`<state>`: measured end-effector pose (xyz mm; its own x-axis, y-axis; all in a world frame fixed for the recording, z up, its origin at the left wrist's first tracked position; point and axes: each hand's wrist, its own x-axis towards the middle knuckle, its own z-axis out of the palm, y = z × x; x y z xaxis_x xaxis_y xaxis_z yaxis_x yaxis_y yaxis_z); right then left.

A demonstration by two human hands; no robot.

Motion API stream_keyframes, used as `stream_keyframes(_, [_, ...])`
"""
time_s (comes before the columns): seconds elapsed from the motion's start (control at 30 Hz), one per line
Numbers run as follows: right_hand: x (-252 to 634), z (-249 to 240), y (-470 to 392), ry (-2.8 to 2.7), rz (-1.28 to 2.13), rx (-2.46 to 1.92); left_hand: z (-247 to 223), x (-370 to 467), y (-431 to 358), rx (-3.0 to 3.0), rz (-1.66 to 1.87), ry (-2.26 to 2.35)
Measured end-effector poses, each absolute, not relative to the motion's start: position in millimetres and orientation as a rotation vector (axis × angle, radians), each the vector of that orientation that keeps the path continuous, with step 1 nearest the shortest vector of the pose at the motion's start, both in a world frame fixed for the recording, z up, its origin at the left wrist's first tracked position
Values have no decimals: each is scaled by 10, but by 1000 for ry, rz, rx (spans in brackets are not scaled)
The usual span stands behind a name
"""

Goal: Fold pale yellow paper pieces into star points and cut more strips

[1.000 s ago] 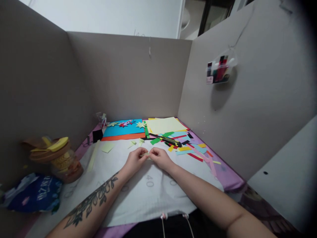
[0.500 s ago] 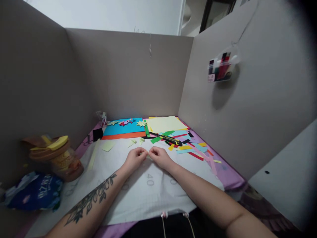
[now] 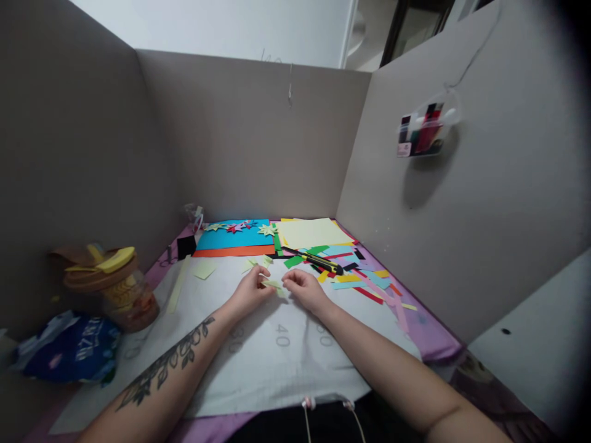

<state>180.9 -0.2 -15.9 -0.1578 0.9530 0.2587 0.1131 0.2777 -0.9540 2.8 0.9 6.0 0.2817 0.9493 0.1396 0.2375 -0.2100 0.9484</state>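
Note:
My left hand (image 3: 253,288) pinches a small folded piece of pale yellow-green paper (image 3: 274,285) between thumb and fingers, above the white cloth. Just to its right is my right hand (image 3: 307,290), its fingers loosely curled and the tips a little apart, close to the paper's edge with nothing visible in them. Behind the hands lie small folded pale green pieces (image 3: 266,261). A flat pale green square (image 3: 204,270) and a long pale strip (image 3: 179,284) lie to the left.
A black-and-yellow utility knife (image 3: 318,261) lies among coloured paper scraps (image 3: 355,278). Behind are blue paper (image 3: 217,239) bearing several paper stars (image 3: 268,230) and a cream sheet stack (image 3: 316,232). A lidded cup (image 3: 132,301) and blue packet (image 3: 76,347) stand left. Grey panels (image 3: 249,135) enclose the table.
My hands have moved slightly apart from their earlier fingertip contact. The folded paper now shows in my left hand, and my right fingers have loosened. The view has shifted slightly.

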Motion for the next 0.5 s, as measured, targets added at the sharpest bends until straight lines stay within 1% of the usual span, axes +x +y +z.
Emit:
stream_keyframes(0.17, [1678,-175,-39,-1482,1098,-909,45,92,-41,1676,933,1025])
stream_keyframes(0.3, [1698,-205,-18,-1421,1142,-915,37,69,-13,1552,977,977])
stream_keyframes(0.5, [1671,-218,-37,-1419,1164,-925,56,44,-23,1606,923,966])
